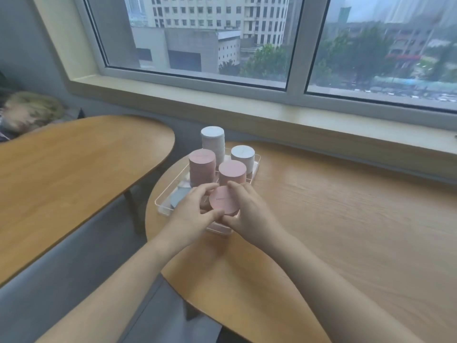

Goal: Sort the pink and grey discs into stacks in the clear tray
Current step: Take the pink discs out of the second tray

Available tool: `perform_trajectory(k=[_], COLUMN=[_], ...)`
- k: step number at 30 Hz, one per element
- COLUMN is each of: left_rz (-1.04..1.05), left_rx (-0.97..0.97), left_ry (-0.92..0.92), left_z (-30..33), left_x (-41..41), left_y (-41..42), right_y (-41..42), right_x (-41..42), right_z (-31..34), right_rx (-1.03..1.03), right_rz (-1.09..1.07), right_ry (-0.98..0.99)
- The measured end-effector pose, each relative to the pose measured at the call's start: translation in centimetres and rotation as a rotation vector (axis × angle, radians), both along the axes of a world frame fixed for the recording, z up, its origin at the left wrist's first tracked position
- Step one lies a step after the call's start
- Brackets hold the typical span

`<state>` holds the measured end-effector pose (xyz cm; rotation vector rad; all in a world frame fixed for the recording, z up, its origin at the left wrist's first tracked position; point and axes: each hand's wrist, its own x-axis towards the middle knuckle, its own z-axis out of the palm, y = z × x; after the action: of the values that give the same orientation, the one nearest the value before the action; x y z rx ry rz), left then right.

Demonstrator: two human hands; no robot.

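Head view shows me a pink stack (224, 201) at frame centre, at the near end of the clear tray (162, 205). My left hand (195, 209) and right hand (247, 206) both grip it, fingers curled round its sides. Behind it, two pink stacks (202, 167) and two grey stacks (213, 142) stand in the tray on the bench (346, 219).

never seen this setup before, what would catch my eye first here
Both hands, left and right, grip a short pink stack at the near end of the clear tray. Behind it stand two taller pink stacks and two grey stacks.
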<state>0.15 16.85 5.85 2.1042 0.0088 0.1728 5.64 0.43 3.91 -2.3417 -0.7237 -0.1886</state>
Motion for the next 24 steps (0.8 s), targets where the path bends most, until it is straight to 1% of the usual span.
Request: perform_trajectory(k=[5,8,11,15,17,20,22,24], left_rz=[0.019,0.011,0.007,0.015,0.019,0.001,0.0,0.005], left_rx=[0.136,0.169,0.226,0.251,0.283,0.422,0.492,0.507], left_ry=[-0.01,-0.005,-0.003,0.046,0.082,0.127,0.127,0.108], left_z=[-0.6,-1.0,-1.7,-1.8,-1.6,-1.3,-1.2,-1.2], left_x=[0.8,1.1,1.3,1.5,1.7,2.1,2.2,2.2], left_y=[0.2,0.3,0.5,0.6,0.6,0.2,-0.2,-0.6], right_y=[0.2,0.2,0.1,-0.2,-0.3,-0.3,-0.3,-0.4], right_x=[0.4,0.8,1.3,1.7,1.8,1.6,1.4,1.3], right_z=[-0.1,-0.3,-0.6,-0.9,-1.2,-1.8,-2.2,-2.7], right_rx=[-0.077,-0.154,-0.168,-0.217,-0.234,-0.233,-0.221,-0.209], right_rz=[0.004,0.003,0.008,0.037,0.042,0.05,0.044,0.041], right_ry=[-0.003,-0.022,0.002,0.02,0.003,-0.018,-0.042,-0.081])
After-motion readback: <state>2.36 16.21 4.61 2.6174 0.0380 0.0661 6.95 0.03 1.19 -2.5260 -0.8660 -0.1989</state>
